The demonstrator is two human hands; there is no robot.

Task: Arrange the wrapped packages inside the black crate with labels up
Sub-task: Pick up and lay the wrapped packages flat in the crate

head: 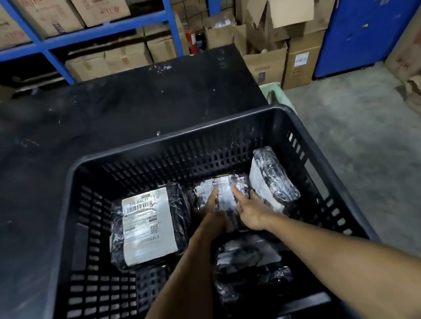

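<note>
Wrapped packages lie inside a black crate (pixel 79 207) with slotted walls, which fills the lower middle of the view. The labelled package (pixel 147 226) lies flat at about 9 o'clock on the crate floor, its white shipping label facing up. The middle package (pixel 221 193) sits at the crate's centre, just beside the labelled one, with a pale, blurred label on top. Both hands rest on it: the left hand (pixel 209 210) presses its 8 o'clock edge and the right hand (pixel 249 208) covers its 4 o'clock edge. Each grip has its fingers spread over the wrapping, closed on the middle package from either side. A tilted package (pixel 273 177) leans at 2 o'clock against the crate's right wall, its pale face turned sideways toward the centre. A dark package (pixel 251 266) lies at 6 o'clock, between the two forearms, its markings too blurred to read. The crate sits at the 5 o'clock corner of a black counter (pixel 87 118). Cardboard boxes on blue shelving (pixel 101 33) stand at 12 o'clock.
</note>
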